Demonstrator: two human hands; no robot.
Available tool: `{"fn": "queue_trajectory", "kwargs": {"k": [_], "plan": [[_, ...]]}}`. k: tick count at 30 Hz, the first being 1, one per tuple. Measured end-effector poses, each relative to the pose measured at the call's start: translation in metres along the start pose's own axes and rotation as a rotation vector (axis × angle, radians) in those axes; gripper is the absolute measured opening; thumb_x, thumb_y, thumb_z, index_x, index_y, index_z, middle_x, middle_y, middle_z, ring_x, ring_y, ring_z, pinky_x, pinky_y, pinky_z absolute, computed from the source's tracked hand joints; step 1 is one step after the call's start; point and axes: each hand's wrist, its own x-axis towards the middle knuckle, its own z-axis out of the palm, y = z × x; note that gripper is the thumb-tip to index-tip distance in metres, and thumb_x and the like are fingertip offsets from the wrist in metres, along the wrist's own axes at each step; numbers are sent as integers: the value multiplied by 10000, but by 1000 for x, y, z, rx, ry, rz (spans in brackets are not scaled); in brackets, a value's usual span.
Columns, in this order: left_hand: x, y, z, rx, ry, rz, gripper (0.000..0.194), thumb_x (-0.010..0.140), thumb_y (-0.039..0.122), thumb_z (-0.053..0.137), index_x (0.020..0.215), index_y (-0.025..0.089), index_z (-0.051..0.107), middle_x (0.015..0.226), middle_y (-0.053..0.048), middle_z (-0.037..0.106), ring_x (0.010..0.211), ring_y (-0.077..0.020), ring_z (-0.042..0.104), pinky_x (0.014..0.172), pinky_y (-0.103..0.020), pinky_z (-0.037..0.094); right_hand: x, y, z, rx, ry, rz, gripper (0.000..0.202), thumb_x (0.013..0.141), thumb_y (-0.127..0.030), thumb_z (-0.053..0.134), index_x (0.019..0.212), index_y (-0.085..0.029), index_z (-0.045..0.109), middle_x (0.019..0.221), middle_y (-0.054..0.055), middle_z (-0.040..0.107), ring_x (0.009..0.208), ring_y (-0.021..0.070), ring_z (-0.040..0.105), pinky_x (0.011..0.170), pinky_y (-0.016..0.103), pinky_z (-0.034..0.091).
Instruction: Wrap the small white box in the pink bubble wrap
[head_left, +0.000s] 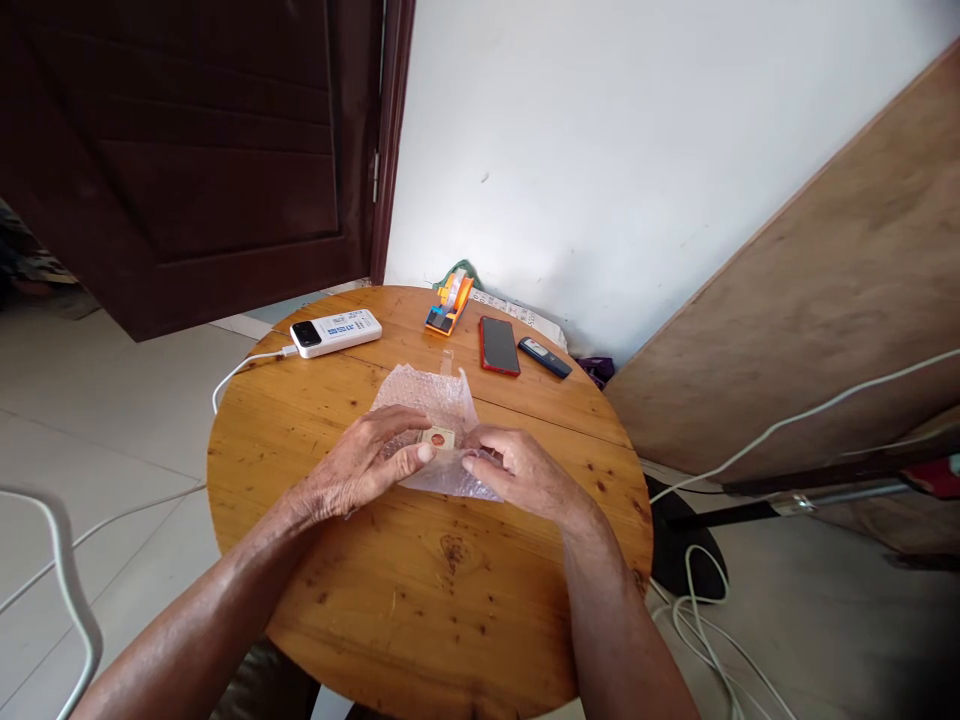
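A sheet of clear bubble wrap point(431, 390) lies on the round wooden table point(450, 590). On the wrap sits a small pale box point(444, 432) with a round reddish mark on its top. My left hand point(367, 460) is at the box's left end, thumb along the near side and fingers along the far side. To the right of the box, my right hand point(525, 468) pinches the near right part of the wrap between thumb and fingers. A clear strip point(448, 362), which looks like tape, sticks out past the wrap's far edge.
An orange tape dispenser point(450, 302), a red-edged phone point(499, 346) and a dark handheld device point(544, 357) stand or lie toward the back. A white power bank point(337, 332) with a cable plugged in is at the left. A wall and a dark door point(225, 150) border the table.
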Motion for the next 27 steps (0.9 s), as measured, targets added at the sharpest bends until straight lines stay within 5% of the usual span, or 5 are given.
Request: {"fn": "queue_trajectory", "kwargs": {"k": [4, 9, 18, 27], "plan": [[3, -2, 0, 44, 72, 30, 410, 851, 505, 608, 1088, 179, 685, 1152, -101, 705, 1086, -278, 644, 940, -430, 514, 0, 2, -1, -34, 100, 63, 205, 878, -239, 522, 682, -188, 549, 613, -35, 488, 566, 111, 424, 540, 252, 291], [7, -19, 13, 208, 210, -25, 338, 808, 358, 661, 1097, 183, 661, 1094, -100, 728, 980, -248, 678, 860, -377, 541, 4, 1, 2, 3, 199, 60, 206, 900, -284, 505, 733, -188, 577, 671, -15, 547, 603, 126, 475, 548, 254, 323], [8, -23, 23, 228, 179, -37, 216, 824, 343, 638, 974, 192, 670, 910, -31, 738, 674, -139, 629, 623, -252, 496, 11, 2, 17, 22, 192, -7, 141, 887, -238, 512, 834, -194, 635, 840, 35, 671, 750, 157, 582, 612, 241, 404], [9, -18, 23, 36, 141, -25, 113, 846, 238, 579, 772, 189, 649, 1132, -73, 715, 1004, -193, 679, 844, -302, 521, 11, 3, 15, 68, 185, -4, 147, 890, -233, 515, 846, -186, 648, 776, 10, 655, 687, 137, 559, 593, 235, 385]]}}
